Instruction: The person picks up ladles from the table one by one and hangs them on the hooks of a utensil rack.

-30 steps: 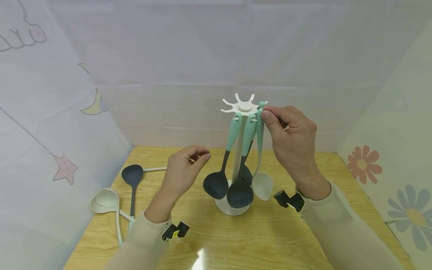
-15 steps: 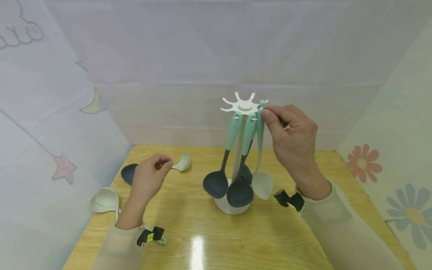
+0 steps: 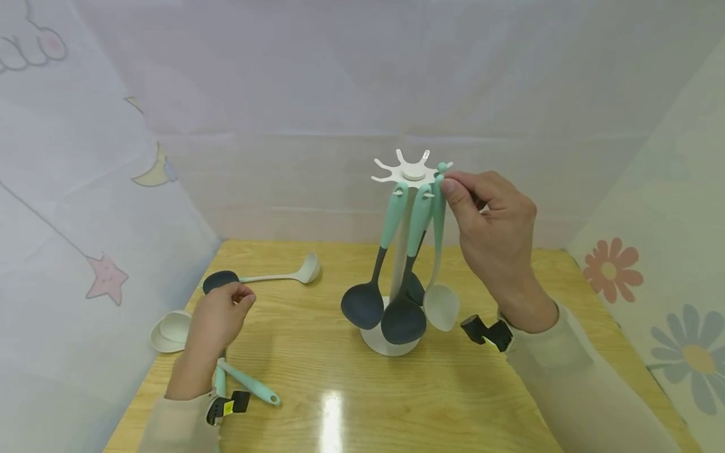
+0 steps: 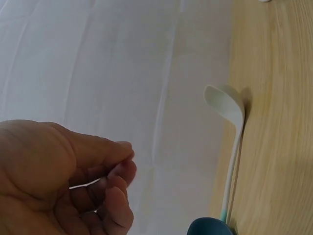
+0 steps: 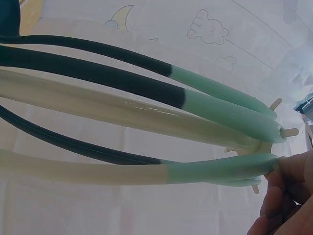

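In the head view my right hand (image 3: 498, 233) pinches the mint handle end of a white spoon (image 3: 442, 307) at the rim of a white hanging rack (image 3: 414, 175). The right wrist view has thumb and finger at the tip of that mint handle (image 5: 222, 168). Dark utensils with mint handles hang beside it, among them a dark ladle (image 3: 403, 322) in front and another dark utensil (image 3: 362, 306) to its left. My left hand (image 3: 218, 318) holds nothing, its fingers loosely bent, over the utensils lying at the left. A dark utensil head (image 3: 219, 280) shows just beyond it.
A white ladle (image 3: 308, 268) lies along the back of the wooden table (image 3: 317, 352). White utensil heads (image 3: 172, 330) overlap near the left edge, and a mint handle (image 3: 252, 384) sticks out by the left wrist. Patterned cloth walls enclose the back and sides.
My left hand has moved left and slightly down, away from the rack to over the lying utensils, uncovering the white ladle at the back. My right hand keeps its pinch at the rack.
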`<state>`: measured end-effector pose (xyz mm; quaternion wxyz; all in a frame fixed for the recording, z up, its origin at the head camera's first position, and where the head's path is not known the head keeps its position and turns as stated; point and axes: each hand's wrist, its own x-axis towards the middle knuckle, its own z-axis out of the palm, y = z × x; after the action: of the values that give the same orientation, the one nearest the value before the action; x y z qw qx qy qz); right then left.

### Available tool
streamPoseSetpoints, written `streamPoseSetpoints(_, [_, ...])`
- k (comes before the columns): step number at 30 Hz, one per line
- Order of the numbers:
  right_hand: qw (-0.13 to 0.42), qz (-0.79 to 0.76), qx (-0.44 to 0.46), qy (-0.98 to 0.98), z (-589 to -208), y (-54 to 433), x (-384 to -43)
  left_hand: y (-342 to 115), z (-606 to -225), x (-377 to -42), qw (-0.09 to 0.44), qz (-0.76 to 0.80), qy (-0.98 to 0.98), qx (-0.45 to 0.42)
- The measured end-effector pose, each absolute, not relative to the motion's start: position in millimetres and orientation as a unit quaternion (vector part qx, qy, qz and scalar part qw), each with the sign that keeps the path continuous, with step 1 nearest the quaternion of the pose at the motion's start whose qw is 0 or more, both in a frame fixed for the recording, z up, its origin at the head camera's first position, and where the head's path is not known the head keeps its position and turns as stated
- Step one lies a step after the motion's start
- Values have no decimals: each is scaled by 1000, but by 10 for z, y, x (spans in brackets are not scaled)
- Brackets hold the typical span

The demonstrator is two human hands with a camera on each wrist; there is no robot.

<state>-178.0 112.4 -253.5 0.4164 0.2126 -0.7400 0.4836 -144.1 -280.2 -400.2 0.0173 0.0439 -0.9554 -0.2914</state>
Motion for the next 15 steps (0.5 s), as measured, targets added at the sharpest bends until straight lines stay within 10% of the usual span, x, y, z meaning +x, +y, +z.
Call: streamPoseSetpoints(15, [404, 489, 212, -744, -2524, 1069, -1728, -3233, -4358, -1422, -137, -178, -968, 115])
